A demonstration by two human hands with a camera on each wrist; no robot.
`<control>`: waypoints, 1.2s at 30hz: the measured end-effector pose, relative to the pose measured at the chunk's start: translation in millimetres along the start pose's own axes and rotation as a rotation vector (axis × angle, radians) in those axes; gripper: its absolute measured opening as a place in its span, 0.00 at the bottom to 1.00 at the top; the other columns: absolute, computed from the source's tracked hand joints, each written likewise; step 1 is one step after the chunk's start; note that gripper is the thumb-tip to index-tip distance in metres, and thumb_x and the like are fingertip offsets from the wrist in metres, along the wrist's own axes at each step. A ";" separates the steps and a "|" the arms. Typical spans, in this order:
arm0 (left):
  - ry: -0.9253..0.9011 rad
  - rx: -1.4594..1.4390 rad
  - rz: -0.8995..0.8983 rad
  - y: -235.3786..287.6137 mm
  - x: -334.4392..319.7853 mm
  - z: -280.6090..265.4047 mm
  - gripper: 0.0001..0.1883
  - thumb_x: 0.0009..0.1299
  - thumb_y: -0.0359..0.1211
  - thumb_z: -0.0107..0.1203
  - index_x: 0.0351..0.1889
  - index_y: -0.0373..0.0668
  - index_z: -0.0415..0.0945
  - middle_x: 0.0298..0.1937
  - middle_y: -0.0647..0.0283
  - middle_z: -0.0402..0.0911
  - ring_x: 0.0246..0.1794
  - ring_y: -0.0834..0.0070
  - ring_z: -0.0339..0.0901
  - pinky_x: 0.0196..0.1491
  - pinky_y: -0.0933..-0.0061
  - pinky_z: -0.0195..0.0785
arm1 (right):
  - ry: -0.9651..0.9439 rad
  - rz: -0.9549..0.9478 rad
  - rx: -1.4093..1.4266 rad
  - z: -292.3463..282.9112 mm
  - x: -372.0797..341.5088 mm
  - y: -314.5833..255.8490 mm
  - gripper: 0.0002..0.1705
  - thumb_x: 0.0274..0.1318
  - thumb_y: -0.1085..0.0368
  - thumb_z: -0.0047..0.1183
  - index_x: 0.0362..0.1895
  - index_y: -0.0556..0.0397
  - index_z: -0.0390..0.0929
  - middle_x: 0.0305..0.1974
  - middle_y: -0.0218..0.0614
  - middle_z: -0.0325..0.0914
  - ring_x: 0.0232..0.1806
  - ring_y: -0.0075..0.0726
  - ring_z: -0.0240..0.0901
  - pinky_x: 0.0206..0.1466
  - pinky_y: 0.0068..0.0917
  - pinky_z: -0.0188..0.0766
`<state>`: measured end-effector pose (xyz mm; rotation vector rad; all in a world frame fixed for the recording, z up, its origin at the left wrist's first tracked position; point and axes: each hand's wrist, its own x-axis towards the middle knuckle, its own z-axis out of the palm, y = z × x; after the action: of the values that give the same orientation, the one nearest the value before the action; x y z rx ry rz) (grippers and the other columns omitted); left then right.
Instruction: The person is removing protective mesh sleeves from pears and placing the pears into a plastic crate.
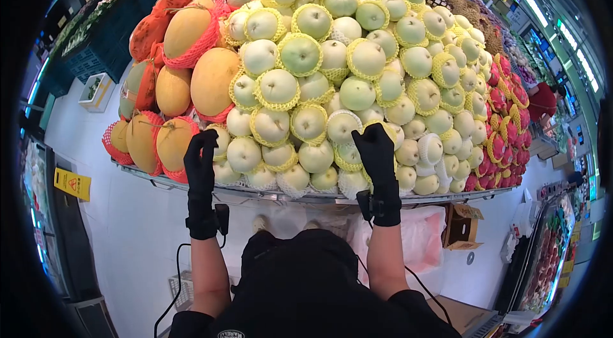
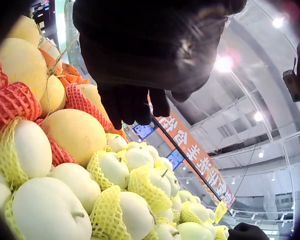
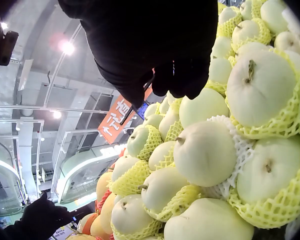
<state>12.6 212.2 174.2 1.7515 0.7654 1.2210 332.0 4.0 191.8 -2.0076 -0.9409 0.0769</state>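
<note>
My black-gloved left hand (image 1: 201, 162) hovers over the front edge of the fruit display, between yellow melons (image 1: 216, 82) in red foam nets and pale round melons (image 1: 271, 126), many in yellow nets. Its fingers (image 2: 135, 107) bend loosely with nothing in them. Over the front rows of pale melons is my right hand (image 1: 378, 154), also gloved in black. Loosely curled fingers (image 3: 177, 82) hang from it, holding nothing. A pale melon (image 3: 205, 152) in a white net lies below them in the right wrist view.
Red dragon fruit (image 1: 504, 127) fills the display's right end. A metal rail (image 1: 306, 199) runs along its front. Under the right side are a pink-lined bin (image 1: 421, 236) and an open cardboard box (image 1: 463, 226). A yellow floor sign (image 1: 72, 184) stands at left.
</note>
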 end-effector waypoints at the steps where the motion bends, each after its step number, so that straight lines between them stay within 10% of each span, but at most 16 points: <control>1: -0.015 -0.026 -0.044 -1.5 -4.2 -1.3 0.07 0.72 0.29 0.48 0.40 0.36 0.75 0.40 0.63 0.77 0.40 0.73 0.73 0.46 0.71 0.66 | -0.020 0.011 -0.028 1.9 1.3 1.1 0.13 0.54 0.62 0.61 0.34 0.58 0.74 0.28 0.42 0.75 0.33 0.41 0.74 0.39 0.36 0.70; 3: 0.009 -0.032 -0.039 -8.1 -9.7 2.1 0.11 0.73 0.32 0.44 0.32 0.36 0.73 0.29 0.67 0.72 0.28 0.78 0.67 0.33 0.74 0.62 | -0.036 -0.002 0.073 8.9 1.0 7.0 0.13 0.55 0.62 0.61 0.36 0.58 0.75 0.29 0.42 0.76 0.33 0.41 0.74 0.40 0.36 0.71; 9: -0.066 -0.037 0.021 -38.2 11.7 -6.4 0.12 0.74 0.33 0.43 0.32 0.36 0.72 0.31 0.65 0.73 0.30 0.76 0.69 0.38 0.75 0.63 | -0.033 -0.083 0.226 13.7 15.2 -11.2 0.17 0.56 0.63 0.59 0.49 0.56 0.76 0.40 0.41 0.79 0.41 0.38 0.75 0.48 0.33 0.71; 18: -0.057 -0.166 0.094 -10.8 84.5 10.7 0.22 0.70 0.23 0.52 0.63 0.38 0.68 0.65 0.57 0.70 0.58 0.67 0.73 0.62 0.65 0.65 | 0.082 -0.417 -0.152 19.8 94.3 -93.1 0.31 0.50 0.64 0.64 0.59 0.52 0.69 0.57 0.46 0.68 0.61 0.51 0.64 0.65 0.41 0.61; 36: -0.060 -0.283 -0.091 -17.3 105.3 15.4 0.14 0.71 0.24 0.53 0.54 0.35 0.73 0.55 0.58 0.77 0.57 0.70 0.74 0.63 0.67 0.63 | -0.176 -0.591 -0.478 35.2 336.0 -168.2 0.60 0.32 0.50 0.76 0.70 0.49 0.57 0.65 0.55 0.61 0.68 0.58 0.56 0.70 0.46 0.57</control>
<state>62.3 304.1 200.9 1.4989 0.5990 1.1494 458.0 297.6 392.7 -2.0719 -1.7622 -0.3314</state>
